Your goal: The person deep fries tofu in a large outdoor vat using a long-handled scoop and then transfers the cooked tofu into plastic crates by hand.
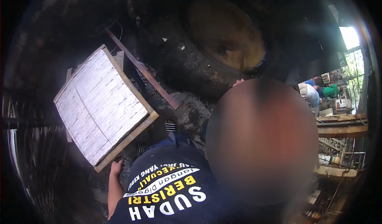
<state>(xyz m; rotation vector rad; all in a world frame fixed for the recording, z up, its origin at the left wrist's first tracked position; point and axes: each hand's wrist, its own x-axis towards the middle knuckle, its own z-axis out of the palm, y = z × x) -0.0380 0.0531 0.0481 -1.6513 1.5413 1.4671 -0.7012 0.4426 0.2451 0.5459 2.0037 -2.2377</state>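
At the left is a wood-edged board [126, 142] covered by a white layer [101, 104] marked with rows and one long line. My left hand [116, 167] is low beside the board's near corner, its fingers curled; a small dark shape shows at the fingertips. Whether the hand touches the board, I cannot tell. A large blurred patch hides most of my right arm. Just above the patch, a few fingertips [238, 82] show, apparently of my right hand, near a large round vat [254, 57] with brownish contents. What they hold is hidden.
A long reddish-brown bar [149, 79] slants between board and vat. My striped footwear [170, 126] stands on the dark, wet-looking floor. Far right, several people [310, 93] are near wooden beams [342, 130] and a bright opening [350, 37].
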